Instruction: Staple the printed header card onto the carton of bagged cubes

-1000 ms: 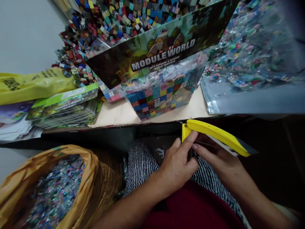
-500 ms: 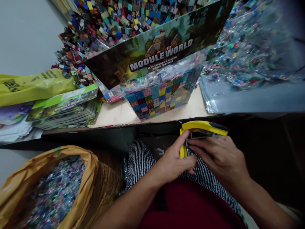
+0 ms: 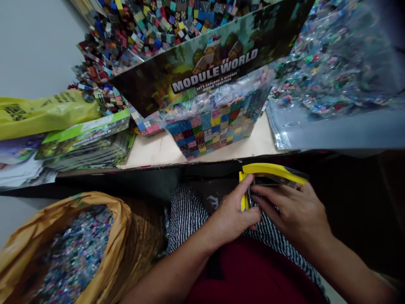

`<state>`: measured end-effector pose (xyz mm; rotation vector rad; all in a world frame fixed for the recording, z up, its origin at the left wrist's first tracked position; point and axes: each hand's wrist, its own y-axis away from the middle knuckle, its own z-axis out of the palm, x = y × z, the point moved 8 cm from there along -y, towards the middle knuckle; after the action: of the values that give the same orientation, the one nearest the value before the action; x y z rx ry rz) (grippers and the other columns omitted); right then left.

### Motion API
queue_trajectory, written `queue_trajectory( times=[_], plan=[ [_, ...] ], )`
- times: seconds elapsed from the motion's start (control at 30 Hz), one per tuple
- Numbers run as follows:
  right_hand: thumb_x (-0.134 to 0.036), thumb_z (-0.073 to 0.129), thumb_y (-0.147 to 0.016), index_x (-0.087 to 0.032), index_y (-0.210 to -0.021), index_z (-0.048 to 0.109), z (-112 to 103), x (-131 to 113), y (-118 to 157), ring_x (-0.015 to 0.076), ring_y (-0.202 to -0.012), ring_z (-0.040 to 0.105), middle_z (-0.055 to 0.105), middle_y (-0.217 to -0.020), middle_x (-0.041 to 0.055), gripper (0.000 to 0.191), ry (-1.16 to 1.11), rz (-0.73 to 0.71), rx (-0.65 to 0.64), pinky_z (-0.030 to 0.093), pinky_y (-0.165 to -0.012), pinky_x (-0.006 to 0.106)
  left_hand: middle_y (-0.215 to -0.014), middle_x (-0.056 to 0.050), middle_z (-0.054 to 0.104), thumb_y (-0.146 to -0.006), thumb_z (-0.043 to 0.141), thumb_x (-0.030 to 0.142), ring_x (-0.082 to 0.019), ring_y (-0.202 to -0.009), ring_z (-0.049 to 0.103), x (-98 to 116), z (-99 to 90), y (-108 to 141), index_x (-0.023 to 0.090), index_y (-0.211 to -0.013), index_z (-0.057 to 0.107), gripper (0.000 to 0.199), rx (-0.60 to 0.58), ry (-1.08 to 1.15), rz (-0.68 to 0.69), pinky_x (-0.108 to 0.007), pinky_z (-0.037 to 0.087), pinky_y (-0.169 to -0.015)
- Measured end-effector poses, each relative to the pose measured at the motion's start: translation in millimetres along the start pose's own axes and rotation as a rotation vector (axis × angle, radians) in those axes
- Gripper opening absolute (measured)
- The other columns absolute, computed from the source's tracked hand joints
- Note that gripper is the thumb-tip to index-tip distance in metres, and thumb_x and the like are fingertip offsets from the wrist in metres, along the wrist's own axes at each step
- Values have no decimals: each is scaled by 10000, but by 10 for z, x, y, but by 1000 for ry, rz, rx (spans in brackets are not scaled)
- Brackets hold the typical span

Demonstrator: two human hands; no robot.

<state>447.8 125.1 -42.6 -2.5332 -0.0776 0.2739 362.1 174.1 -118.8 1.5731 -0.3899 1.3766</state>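
Note:
A yellow and black stapler (image 3: 274, 169) is swung open above my lap. My left hand (image 3: 232, 215) grips its upright yellow half, thumb and index finger on either side of the metal channel. My right hand (image 3: 292, 209) is closed at the stapler too. Its fingertips press together at the channel, and its knuckles lie beneath the raised yellow and black arm. Whether a small piece such as a strip of staples sits between those fingertips, I cannot make out. Behind the hands, a box (image 3: 218, 128) with a colourful block pattern stands on the table, bagged pieces inside.
A "Module World" card (image 3: 209, 63) leans over the box. Loose coloured cubes (image 3: 152, 29) are heaped behind it. Clear bags of small pieces (image 3: 332, 63) lie at right. Printed booklets (image 3: 88, 143) and a yellow bag (image 3: 47, 114) are at left. An orange-brown sack (image 3: 123, 219) stands lower left.
The stapler and both hands have shifted very slightly right and down. My grip looks much the same, with the right fingertips still at the channel.

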Motion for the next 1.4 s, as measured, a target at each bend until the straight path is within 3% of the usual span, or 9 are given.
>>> queue_trajectory(
  times=[0.2,0.3,0.5,0.63,0.77,0.93,1.1,1.23,1.4],
  plan=[
    [-244,512,-953,-174,-952,696,111,2,42,242,-761,694,754,-884,75,198,17,-7,-22,440,-737,381,-1381,-124,526,-734,595,198,-224,-909,639,30,-46,-17,289,-1515,325,831,89,-169,68,-305,592,-642],
    [-239,488,-949,-174,-950,677,161,14,37,226,-730,695,739,-832,70,200,5,-35,-73,482,-691,348,-1382,-133,527,-736,586,198,-260,-976,631,2,-44,-18,270,-1516,327,825,84,-209,74,-324,592,-667],
    [-200,466,-937,-184,-854,653,181,4,-14,194,-659,680,727,-780,65,206,-39,-110,-159,511,-628,323,-1378,-131,528,-727,581,200,-140,-705,622,-11,-36,-25,289,-1519,319,839,44,-192,53,-284,567,-585],
    [-215,474,-947,-178,-947,676,148,28,-57,219,-727,697,745,-876,93,205,-20,-88,-119,529,-661,346,-1338,-134,549,-752,581,218,-92,-610,582,-3,-37,-26,292,-1528,291,832,34,-163,28,-281,564,-581],
    [-216,465,-952,-190,-960,694,145,6,-79,238,-725,708,755,-875,87,231,55,-124,-80,531,-663,364,-1317,-122,575,-755,582,221,-165,-762,630,15,-78,-29,276,-1522,305,818,77,-212,48,-300,571,-648],
    [-212,482,-936,-193,-942,695,226,2,-76,181,-667,700,761,-840,58,214,11,-101,-108,517,-608,286,-1354,-107,567,-747,571,214,-248,-992,629,42,-139,-50,262,-1517,318,813,119,-354,82,-380,560,-822],
    [-212,471,-931,-178,-879,690,301,-2,-64,172,-542,657,716,-672,35,228,69,-26,-106,468,-527,283,-1362,-140,568,-737,569,212,-311,-1203,555,34,-168,-83,192,-1508,343,804,145,-460,92,-486,435,-1057],
    [-200,447,-926,-171,-879,679,380,16,-22,143,-465,610,652,-559,-3,238,14,14,-160,407,-457,261,-1403,-130,544,-739,566,207,-305,-1252,531,-5,-169,-104,199,-1506,343,799,151,-475,99,-476,412,-1087],
    [-205,482,-923,-174,-915,696,382,44,13,169,-538,649,712,-661,32,216,39,22,-134,444,-514,276,-1414,-126,531,-746,556,205,-309,-1297,497,-36,-169,-119,214,-1514,330,801,163,-515,96,-484,396,-1102]
  ],
)
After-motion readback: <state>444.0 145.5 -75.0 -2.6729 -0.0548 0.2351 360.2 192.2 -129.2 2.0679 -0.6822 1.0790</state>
